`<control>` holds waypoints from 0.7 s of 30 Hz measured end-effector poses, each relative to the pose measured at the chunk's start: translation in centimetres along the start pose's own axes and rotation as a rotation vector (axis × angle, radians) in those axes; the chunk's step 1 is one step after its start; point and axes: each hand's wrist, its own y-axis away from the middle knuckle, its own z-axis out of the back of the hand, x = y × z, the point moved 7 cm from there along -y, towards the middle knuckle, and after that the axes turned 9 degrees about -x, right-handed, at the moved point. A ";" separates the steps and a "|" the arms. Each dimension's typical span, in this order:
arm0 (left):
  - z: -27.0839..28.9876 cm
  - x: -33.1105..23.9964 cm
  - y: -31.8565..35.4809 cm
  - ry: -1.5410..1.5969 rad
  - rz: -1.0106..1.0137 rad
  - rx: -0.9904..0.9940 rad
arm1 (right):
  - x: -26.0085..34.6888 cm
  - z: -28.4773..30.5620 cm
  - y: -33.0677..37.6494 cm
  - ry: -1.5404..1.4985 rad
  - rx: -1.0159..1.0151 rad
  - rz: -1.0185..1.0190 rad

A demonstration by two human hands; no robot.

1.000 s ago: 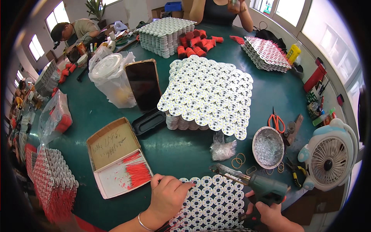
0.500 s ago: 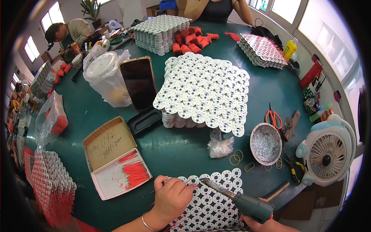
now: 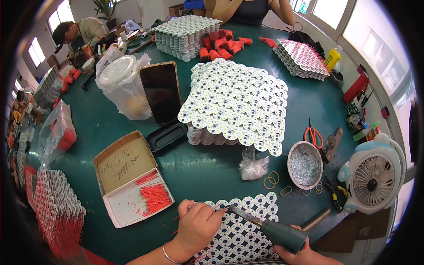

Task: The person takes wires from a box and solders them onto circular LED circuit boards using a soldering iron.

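Fingers of the left hand pinch what looks like a thin red wire against the white panel of round boards at the near table edge. Right hand wraps shut around a dark green soldering tool, its tip on the panel beside those fingers. An open box of red wires lies to the left.

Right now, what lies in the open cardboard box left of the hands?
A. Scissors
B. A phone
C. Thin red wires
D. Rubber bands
C: the box holds a bundle of thin red wires; the rubber bands, scissors and phone all sit outside it on the table.
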 end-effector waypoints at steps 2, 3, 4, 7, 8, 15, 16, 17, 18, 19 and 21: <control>0.0 0.0 0.0 0.005 0.003 -0.005 | 0.3 -0.1 0.1 0.055 0.009 0.068; 0.0 0.0 0.0 0.011 0.005 -0.004 | 0.2 -0.2 0.2 0.056 0.009 0.067; -0.1 0.0 0.0 0.016 0.006 -0.004 | -0.1 -0.2 0.4 0.022 -0.012 0.025; -0.1 -0.1 -0.1 -0.012 0.009 0.042 | -0.3 0.0 0.4 0.017 -0.019 0.024; -0.1 -0.2 -0.1 -0.015 0.009 0.042 | -0.1 0.1 0.4 0.048 -0.004 0.064; -0.2 -0.2 0.3 -0.006 0.012 0.039 | -2.8 1.0 2.4 -0.113 -0.052 -0.240; -0.2 -0.2 0.3 0.003 0.027 0.047 | -3.0 1.0 2.7 -0.115 -0.051 -0.240; 0.0 -0.3 0.1 0.002 0.028 0.048 | -3.0 0.7 2.9 -0.205 -0.056 -0.266; 0.7 -0.4 -0.2 -0.015 0.026 0.000 | -2.9 0.5 3.0 -0.297 -0.060 -0.295; 1.4 -0.6 -0.4 -0.031 0.025 -0.048 | -3.1 0.5 3.1 -0.299 -0.058 -0.300; 2.1 -1.1 -0.1 -0.062 0.026 -0.016 | -2.7 0.4 3.0 -0.160 -0.006 -0.176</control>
